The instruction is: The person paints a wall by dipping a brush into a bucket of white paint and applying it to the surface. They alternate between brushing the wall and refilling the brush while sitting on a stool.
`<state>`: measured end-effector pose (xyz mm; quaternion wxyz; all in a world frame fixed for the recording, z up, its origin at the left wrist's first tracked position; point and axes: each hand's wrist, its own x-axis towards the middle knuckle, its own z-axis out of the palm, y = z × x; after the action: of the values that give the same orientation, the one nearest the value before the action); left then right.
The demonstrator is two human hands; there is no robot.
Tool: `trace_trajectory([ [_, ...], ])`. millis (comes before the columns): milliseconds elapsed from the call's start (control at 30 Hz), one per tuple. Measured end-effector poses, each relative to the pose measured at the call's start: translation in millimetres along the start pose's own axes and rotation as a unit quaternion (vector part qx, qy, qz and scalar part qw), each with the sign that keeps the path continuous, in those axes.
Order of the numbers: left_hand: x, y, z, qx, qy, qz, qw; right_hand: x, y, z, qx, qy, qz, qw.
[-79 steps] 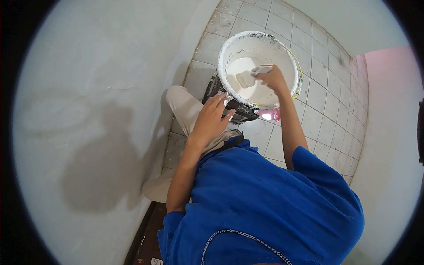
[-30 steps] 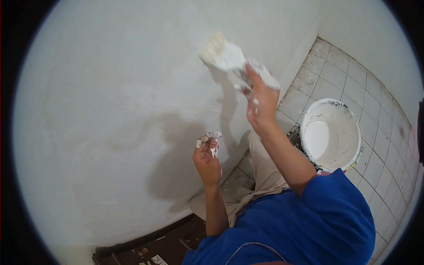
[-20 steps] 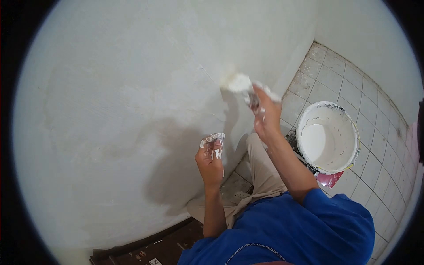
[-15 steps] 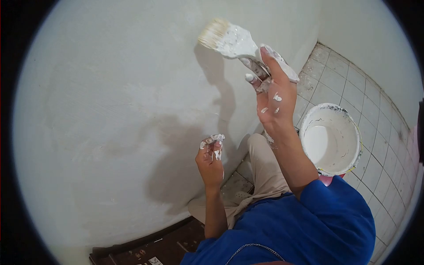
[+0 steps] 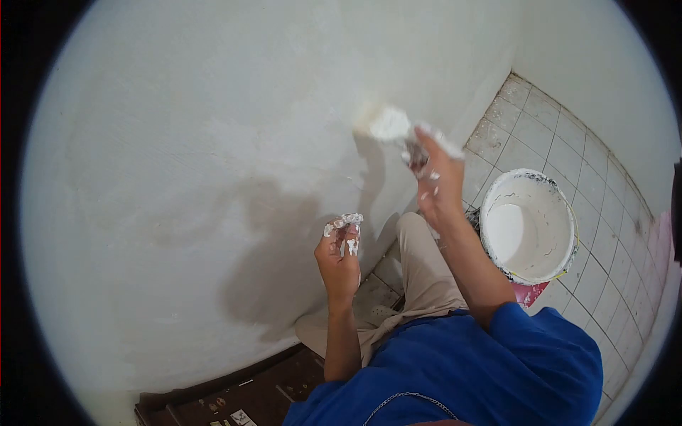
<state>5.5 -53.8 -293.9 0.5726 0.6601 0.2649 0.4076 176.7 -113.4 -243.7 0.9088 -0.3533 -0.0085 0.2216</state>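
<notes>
A wide paintbrush (image 5: 389,123), blurred by motion, is gripped in my right hand (image 5: 442,181). Its pale bristles point left at the off-white wall (image 5: 177,142), and white paint coats its lower part. White smears mark the fingers and palm of that hand. My left hand (image 5: 339,259) is raised in front of the wall, lower and to the left. Its fingers are curled in toward the thumb, thickly covered in white paint, with no object showing in them.
To the right, a white bucket (image 5: 490,248) with white paint inside stands over something red (image 5: 531,293) on the tiled floor (image 5: 604,234). Dark brown furniture (image 5: 263,397) with small items on it lies along the wall at the bottom. My bent knee (image 5: 419,241) is close to the wall.
My right hand has moved down with the paintbrush, whose bristles are now lower and further right along the wall. My left hand has hardly moved.
</notes>
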Motion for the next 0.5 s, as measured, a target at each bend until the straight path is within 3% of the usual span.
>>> trace_trajectory([
  [167, 0, -4, -4, -0.041, 0.018, 0.011, 0.999, -17, -37, 55, 0.057, -0.09, -0.068, 0.992],
  [267, -1, -8, -8, -0.022, 0.03, 0.016, 0.999, -18, 1, 42, 0.023, -0.023, -0.038, 0.999],
  [367, 1, -12, -9, -0.013, 0.017, 0.004, 1.0, -17, 48, -20, -0.056, 0.033, 0.004, 0.998],
  [433, 1, -12, -8, -0.013, 0.01, 0.001, 1.0, -17, 54, -52, -0.072, 0.078, 0.086, 0.991],
  [500, 3, -11, -7, -0.013, 0.004, -0.001, 1.0, -15, 49, -50, -0.061, 0.072, 0.08, 0.992],
])
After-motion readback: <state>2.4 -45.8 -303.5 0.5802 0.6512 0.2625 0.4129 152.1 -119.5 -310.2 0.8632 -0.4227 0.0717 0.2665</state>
